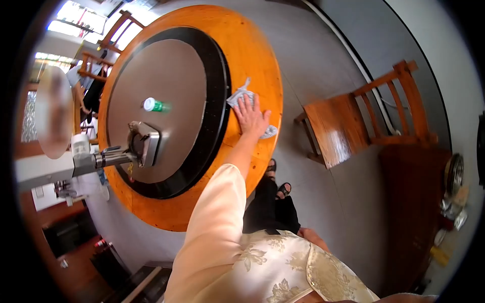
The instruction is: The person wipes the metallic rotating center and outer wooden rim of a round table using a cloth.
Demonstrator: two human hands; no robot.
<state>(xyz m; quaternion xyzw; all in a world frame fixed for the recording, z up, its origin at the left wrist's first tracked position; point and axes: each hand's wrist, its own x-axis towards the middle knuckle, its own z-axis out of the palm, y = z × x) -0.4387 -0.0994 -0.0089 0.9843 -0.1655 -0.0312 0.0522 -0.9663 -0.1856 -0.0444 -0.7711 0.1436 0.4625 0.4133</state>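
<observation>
My left hand [250, 118] lies palm down on the orange wooden rim of a round table [257, 55], its fingers spread over a grey cloth [235, 99]. Grey cloth also shows past the wrist side, near the table's outer edge. Low by my right side, my right hand [314, 238] is only partly in view, its fingers hidden. On the table's brown centre, inside a black ring [218, 116], are a green container with a white lid [150, 104] and a metal-edged box [150, 146] with a dark object against it.
A wooden chair [336, 126] stands to the right of the table, near the wall. More chairs [118, 33] and a seated person [91, 83] are beyond the table at the upper left. A jointed metal arm [108, 159] reaches over the table from the left.
</observation>
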